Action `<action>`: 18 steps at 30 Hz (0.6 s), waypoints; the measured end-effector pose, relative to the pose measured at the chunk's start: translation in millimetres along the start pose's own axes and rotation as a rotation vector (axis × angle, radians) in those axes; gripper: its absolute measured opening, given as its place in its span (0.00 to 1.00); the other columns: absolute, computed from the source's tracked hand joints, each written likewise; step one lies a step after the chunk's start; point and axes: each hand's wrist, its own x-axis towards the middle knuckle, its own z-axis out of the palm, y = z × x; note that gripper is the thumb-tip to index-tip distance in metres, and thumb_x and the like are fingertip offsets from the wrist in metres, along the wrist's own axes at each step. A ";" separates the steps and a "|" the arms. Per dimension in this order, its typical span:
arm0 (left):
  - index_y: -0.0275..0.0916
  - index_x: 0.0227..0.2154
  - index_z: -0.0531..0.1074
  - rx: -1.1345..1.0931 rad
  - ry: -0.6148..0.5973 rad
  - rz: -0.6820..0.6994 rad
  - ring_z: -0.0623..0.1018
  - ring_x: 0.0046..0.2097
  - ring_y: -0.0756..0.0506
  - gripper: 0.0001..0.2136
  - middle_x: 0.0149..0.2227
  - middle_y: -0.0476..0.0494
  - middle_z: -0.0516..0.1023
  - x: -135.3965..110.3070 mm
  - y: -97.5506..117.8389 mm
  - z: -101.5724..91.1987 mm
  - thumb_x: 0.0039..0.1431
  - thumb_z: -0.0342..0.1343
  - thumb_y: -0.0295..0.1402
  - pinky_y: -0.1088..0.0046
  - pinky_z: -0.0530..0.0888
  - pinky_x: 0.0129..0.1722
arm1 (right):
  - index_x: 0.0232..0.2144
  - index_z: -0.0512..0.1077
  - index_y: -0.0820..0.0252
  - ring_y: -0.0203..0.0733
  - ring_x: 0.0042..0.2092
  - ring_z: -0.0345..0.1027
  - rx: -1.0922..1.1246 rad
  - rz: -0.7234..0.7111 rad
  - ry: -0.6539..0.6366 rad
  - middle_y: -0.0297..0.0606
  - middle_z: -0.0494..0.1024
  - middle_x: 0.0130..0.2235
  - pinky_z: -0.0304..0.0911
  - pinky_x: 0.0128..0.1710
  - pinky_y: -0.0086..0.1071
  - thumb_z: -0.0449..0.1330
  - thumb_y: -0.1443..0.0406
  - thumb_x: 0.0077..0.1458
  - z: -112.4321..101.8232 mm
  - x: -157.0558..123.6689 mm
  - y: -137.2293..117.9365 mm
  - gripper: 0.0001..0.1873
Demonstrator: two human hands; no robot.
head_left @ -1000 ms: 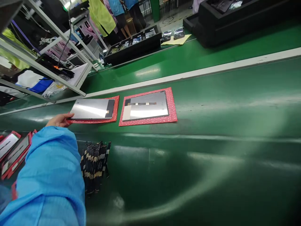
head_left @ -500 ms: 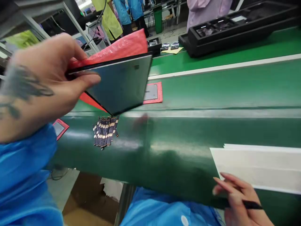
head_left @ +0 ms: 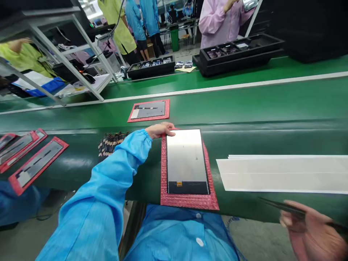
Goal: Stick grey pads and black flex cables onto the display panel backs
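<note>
A silver display panel [head_left: 186, 159] lies on a red bubble-wrap sheet [head_left: 187, 200] at the near edge of the green bench, right in front of me. My left hand [head_left: 159, 129] rests on the sheet's far left corner, fingers curled onto the panel's top edge. My right hand [head_left: 312, 232] is low at the right, blurred, and closed on dark tweezers [head_left: 282, 206]. A stack of white sheets [head_left: 282, 173] lies to the right of the panel.
Another panel on red wrap [head_left: 149, 110] lies farther back on the belt. A bundle of dark flex strips [head_left: 110, 143] sits left of my hand. More red-wrapped panels [head_left: 35, 164] lie at the far left. Black trays [head_left: 239, 50] and several people stand beyond the belt.
My left hand carried the panel with its red wrap from the belt, through the air, and set it down flat in front of me. My right hand moved lower right with the tweezers.
</note>
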 end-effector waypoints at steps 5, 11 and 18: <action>0.38 0.21 0.65 0.188 0.012 0.034 0.75 0.33 0.45 0.13 0.25 0.50 0.70 22.8 -14.3 -9.4 0.38 0.66 0.28 0.69 0.71 0.35 | 0.28 0.76 0.49 0.47 0.32 0.75 0.340 0.182 -0.080 0.36 0.77 0.27 0.73 0.47 0.48 0.76 0.45 0.33 28.0 41.5 -32.4 0.24; 0.41 0.29 0.75 0.392 0.266 0.349 0.68 0.59 0.27 0.07 0.42 0.37 0.76 15.8 -23.1 23.7 0.46 0.64 0.33 0.51 0.64 0.58 | 0.30 0.73 0.54 0.45 0.38 0.76 0.460 0.157 -0.146 0.29 0.71 0.22 0.74 0.44 0.38 0.75 0.45 0.35 64.5 55.3 -28.5 0.26; 0.50 0.58 0.71 0.783 -0.206 1.077 0.61 0.68 0.30 0.24 0.65 0.41 0.66 25.1 -31.4 166.8 0.59 0.62 0.44 0.41 0.51 0.67 | 0.30 0.74 0.56 0.33 0.27 0.68 0.431 0.086 0.006 0.26 0.70 0.24 0.74 0.38 0.30 0.76 0.49 0.37 57.1 59.8 -31.7 0.24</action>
